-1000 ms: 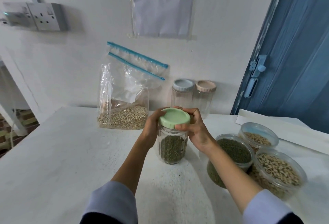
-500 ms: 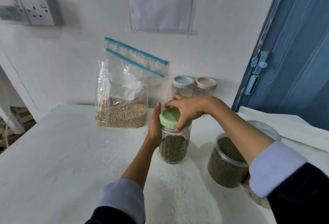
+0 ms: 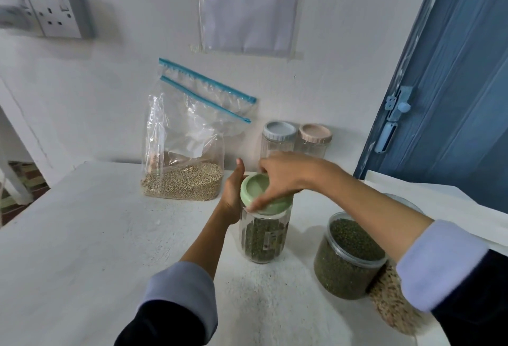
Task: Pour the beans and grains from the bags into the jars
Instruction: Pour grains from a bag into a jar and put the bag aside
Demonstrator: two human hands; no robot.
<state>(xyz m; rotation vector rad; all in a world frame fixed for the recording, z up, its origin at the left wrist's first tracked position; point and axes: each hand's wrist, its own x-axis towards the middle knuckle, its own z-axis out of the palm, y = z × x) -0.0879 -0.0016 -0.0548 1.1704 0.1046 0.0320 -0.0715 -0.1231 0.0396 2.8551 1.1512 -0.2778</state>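
— What's furthest to your left?

— A socket (image 3: 59, 15) on the wall, then a clear zip bag (image 3: 182, 150) standing on the white table (image 3: 82, 235), with pale grain heaped in its bottom and its blue zip strips up top.

— And your hands?

— My left hand (image 3: 233, 194) is wrapped round the upper left side of the jar (image 3: 262, 235), thumb pointing up. The jar stands upright mid-table, green beans inside. My right hand (image 3: 283, 178) comes over the top, fingers curled down, pinching the rim of the green lid (image 3: 259, 189), which sits tilted on the jar's mouth.

— Behind them?

— Two clear jars by the wall, side by side: a grey lid (image 3: 279, 130) and a pink lid (image 3: 315, 133).

— Further right?

— An open tub of green beans (image 3: 346, 260) under my right forearm, a tub of pale speckled beans (image 3: 390, 299) partly hidden just beside it, and a blue door (image 3: 453, 84).
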